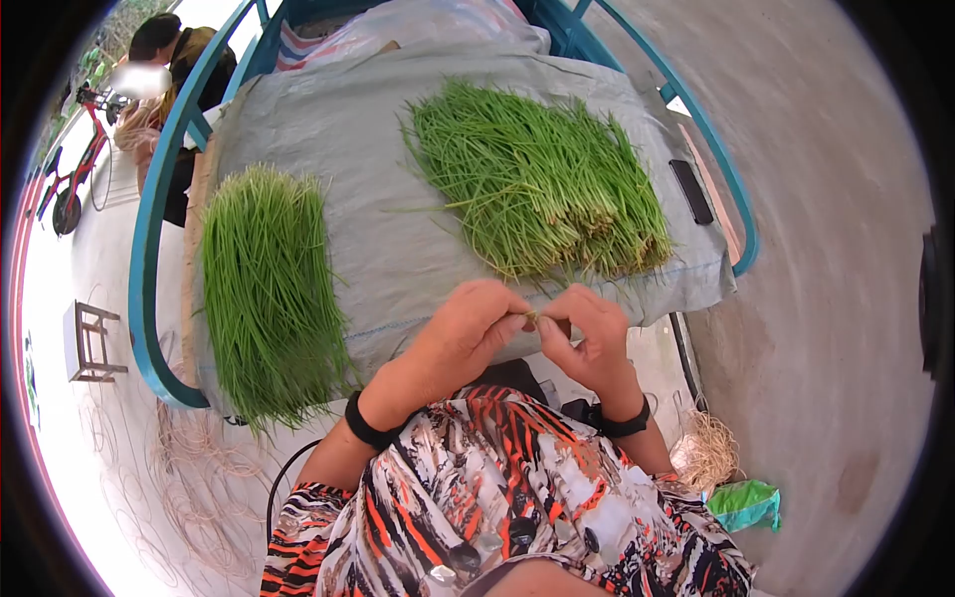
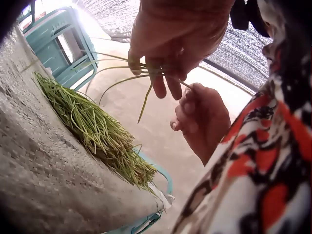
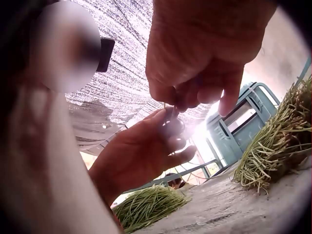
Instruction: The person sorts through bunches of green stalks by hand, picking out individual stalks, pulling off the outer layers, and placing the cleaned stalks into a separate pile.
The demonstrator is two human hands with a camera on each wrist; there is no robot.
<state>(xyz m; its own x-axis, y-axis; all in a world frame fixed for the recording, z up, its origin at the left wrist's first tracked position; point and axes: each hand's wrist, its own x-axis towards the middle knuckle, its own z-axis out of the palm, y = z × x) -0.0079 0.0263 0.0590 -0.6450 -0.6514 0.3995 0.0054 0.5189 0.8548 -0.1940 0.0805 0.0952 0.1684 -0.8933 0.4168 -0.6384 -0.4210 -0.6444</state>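
The left hand [image 1: 460,330] and right hand [image 1: 594,343] meet at the near edge of the grey sheet. In the left wrist view, the left hand [image 2: 180,34] pinches a few thin green stalks [image 2: 122,68], and the right hand [image 2: 204,114] pinches their pale end. The right wrist view has the right hand [image 3: 204,53] above the left hand [image 3: 141,151], fingertips close together; what lies between them is mostly hidden. Just beyond the hands lies a large pile of green stalks [image 1: 537,179], its cut ends toward the person. A second pile [image 1: 269,289] lies at the left.
A grey sheet [image 1: 368,199] covers the bed of a blue-railed cart [image 1: 145,259]. A black phone [image 1: 690,191] lies at its right edge. Pale fibres [image 1: 708,448] and a green bag [image 1: 746,505] are low right. Another person [image 1: 189,80], a bicycle and a stool [image 1: 92,341] stand left.
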